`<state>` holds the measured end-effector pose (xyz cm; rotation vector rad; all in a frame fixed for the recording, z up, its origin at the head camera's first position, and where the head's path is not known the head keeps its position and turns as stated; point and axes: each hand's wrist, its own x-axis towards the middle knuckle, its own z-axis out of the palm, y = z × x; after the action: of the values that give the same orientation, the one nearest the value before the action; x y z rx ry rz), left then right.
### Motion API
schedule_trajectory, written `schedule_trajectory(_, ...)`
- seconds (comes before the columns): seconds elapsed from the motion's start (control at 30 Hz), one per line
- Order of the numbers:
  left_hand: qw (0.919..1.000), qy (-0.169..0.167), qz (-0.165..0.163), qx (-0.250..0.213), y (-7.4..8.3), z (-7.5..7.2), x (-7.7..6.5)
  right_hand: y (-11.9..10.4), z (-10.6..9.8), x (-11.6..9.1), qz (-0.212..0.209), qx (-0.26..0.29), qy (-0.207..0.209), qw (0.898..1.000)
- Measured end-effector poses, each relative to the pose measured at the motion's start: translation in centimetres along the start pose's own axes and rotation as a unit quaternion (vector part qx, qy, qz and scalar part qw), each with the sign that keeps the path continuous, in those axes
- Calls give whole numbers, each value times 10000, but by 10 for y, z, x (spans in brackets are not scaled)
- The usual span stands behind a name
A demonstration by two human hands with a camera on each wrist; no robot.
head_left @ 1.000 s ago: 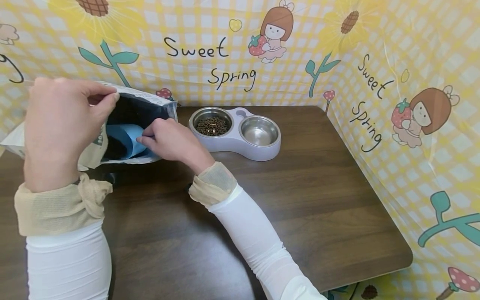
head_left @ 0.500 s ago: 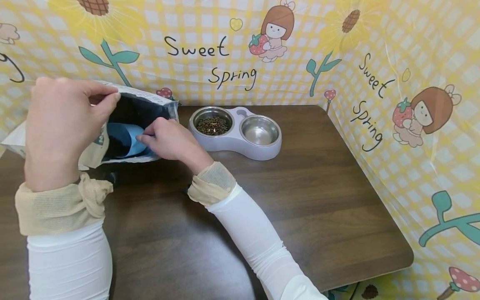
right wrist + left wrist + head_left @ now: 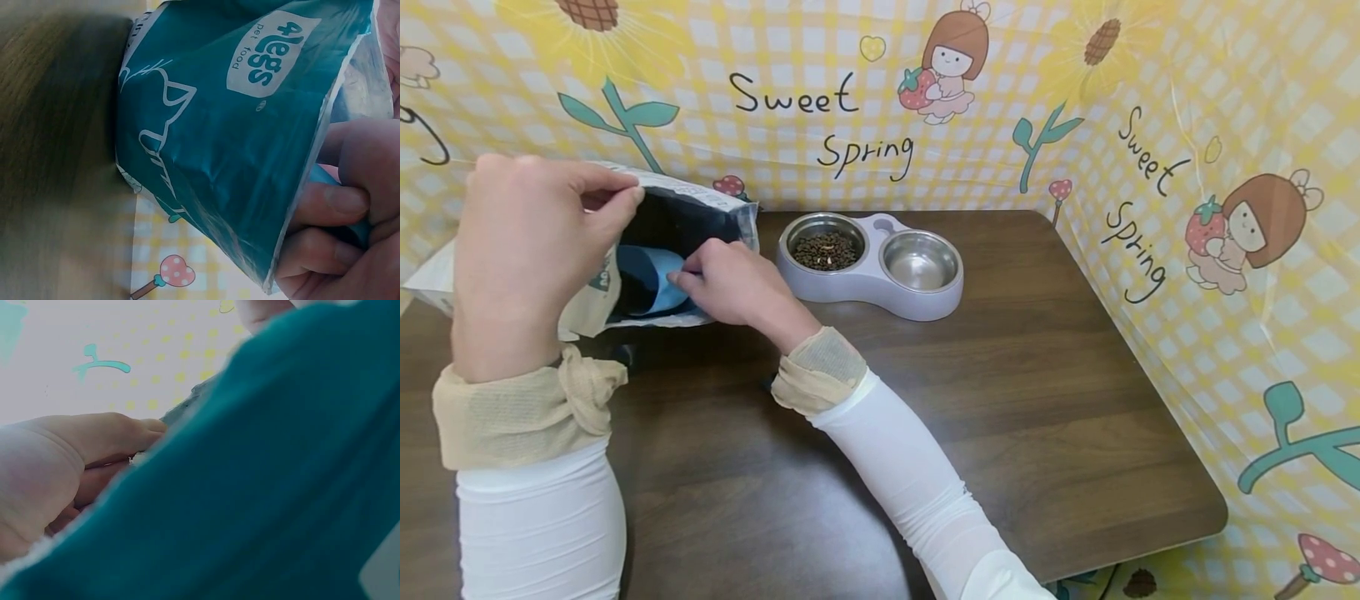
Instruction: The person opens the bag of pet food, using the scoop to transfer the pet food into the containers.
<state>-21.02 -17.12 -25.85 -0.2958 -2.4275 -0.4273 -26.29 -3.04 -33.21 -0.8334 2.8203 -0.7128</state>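
Observation:
Between its thumb and index finger, my left hand (image 3: 527, 258) pinches the upper rim of a pet food bag (image 3: 219, 156), holding its mouth open. The bag is teal with a white cat outline in the right wrist view; its dark inside shows in the head view. My right hand (image 3: 737, 283) reaches into the mouth and grips a blue scoop (image 3: 664, 275). Dark stuff shows in the scoop's hollow, too shadowed to make out. Part of the scoop is hidden by the bag's near side and by my fingers. In the left wrist view the bag's teal side (image 3: 237, 487) covers most of the picture.
Right of the bag stands a pale lilac double bowl stand (image 3: 863, 283). Its left steel bowl holds brown kibble (image 3: 824, 252); the right steel bowl (image 3: 920, 265) shows bare metal. The wooden table (image 3: 1037, 400) meets a patterned yellow cloth (image 3: 820, 50) at the back and right.
My right hand has shifted slightly left and its fingers cover more of the scoop's handle end. The scoop has turned a little inside the bag. My left hand stays almost in place.

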Motion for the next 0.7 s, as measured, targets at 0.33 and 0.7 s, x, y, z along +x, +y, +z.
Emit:
schedule_trajectory(0.33, 9999, -39, 128, 58, -2, 0, -1, 0, 1, 6, 296, 650, -129, 9974)
schedule_trajectory(0.7, 9996, -13, 284, 70, -3, 0, -1, 1, -2, 8, 755, 1263, -222, 9889)
